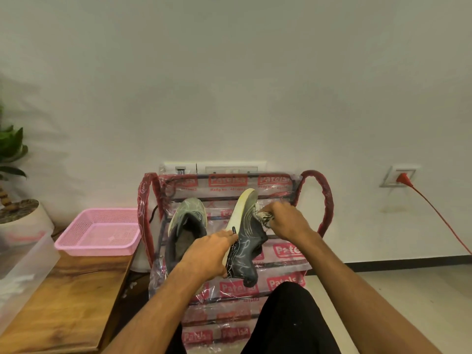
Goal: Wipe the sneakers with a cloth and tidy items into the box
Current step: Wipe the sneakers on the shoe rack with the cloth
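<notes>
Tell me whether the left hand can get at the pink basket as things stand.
Likely within reach: the pink basket sits open-topped on the wooden table to the left of the left hand, past the rack's edge. But that hand grips the sneaker, so it isn't free.

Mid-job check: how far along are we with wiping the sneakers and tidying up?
Nothing looks clearly finished. In hand: the left hand holds one sneaker up while the right hand presses the cloth near its toe. The other sneaker rests on the rack; whether it was wiped, I cannot tell. Left: tidying, since both sneakers and the cloth are outside the pink basket.
</notes>
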Demonstrator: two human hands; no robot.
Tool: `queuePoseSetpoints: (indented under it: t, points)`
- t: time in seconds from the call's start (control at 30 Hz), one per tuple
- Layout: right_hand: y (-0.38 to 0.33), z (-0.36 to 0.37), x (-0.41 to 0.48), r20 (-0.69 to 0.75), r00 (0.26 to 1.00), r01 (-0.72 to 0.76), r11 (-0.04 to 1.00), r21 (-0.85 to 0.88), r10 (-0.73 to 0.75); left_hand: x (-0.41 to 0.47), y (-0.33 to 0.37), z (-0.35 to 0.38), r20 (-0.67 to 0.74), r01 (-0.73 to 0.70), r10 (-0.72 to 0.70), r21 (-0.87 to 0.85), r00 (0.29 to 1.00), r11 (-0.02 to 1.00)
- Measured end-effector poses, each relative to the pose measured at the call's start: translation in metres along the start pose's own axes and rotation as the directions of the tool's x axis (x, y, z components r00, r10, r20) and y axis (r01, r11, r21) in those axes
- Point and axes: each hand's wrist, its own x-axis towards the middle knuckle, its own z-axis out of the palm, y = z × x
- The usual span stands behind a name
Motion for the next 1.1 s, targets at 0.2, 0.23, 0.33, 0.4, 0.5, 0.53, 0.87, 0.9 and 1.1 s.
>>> queuePoseSetpoints:
  t: [0.2, 0.23, 0.33, 0.4, 0.5, 0.53, 0.87, 0.9, 1.1]
  points:
    - [-0.032, 0.038, -0.015, 0.028, 1.0, 0.016, 0.996, -0.088, -0.014, 0.002, -0.002, -0.002, -0.008, 0.005, -0.005, 0.009, 1.0, 1.0]
    - [-0.037, 0.043, -0.02, 0.031, 0.999, 0.027, 0.994, -0.107, -0.024, 0.002, -0.002, -0.002, -0.013, 0.004, -0.004, 0.011, 1.0, 1.0]
    - [-0.038, 0.046, -0.021, 0.007, 1.0, 0.03, 0.992, -0.123, -0.029, 0.002, -0.002, -0.001, -0.019, -0.003, 0.003, 0.012, 1.0, 1.0]
    - [-0.035, 0.043, -0.016, -0.013, 1.0, 0.017, 0.986, -0.165, -0.019, 0.002, -0.001, -0.002, -0.016, -0.011, 0.011, 0.019, 1.0, 1.0]
    - [-0.038, 0.038, -0.004, -0.041, 0.999, -0.001, 0.967, -0.253, -0.01, 0.004, 0.0, -0.002, -0.002, -0.009, 0.01, 0.042, 1.0, 0.999]
    - [-0.039, 0.037, -0.001, -0.042, 0.999, -0.002, 0.965, -0.264, -0.009, 0.004, 0.0, -0.002, 0.005, -0.004, 0.004, 0.048, 1.0, 0.999]
    - [-0.002, 0.004, 0.011, 0.241, 0.97, -0.004, 0.986, 0.165, -0.037, 0.002, 0.003, -0.005, 0.009, 0.006, -0.006, 0.032, 1.0, 0.999]
    - [0.002, 0.0, 0.015, 0.196, 0.981, -0.025, 0.98, 0.196, -0.014, 0.001, 0.003, -0.005, 0.006, 0.009, -0.009, 0.027, 1.0, 1.0]
    - [-0.005, 0.012, 0.044, -0.155, 0.953, -0.215, 0.94, 0.263, 0.261, 0.001, 0.002, -0.006, 0.011, -0.003, 0.003, -0.007, 1.0, 1.0]
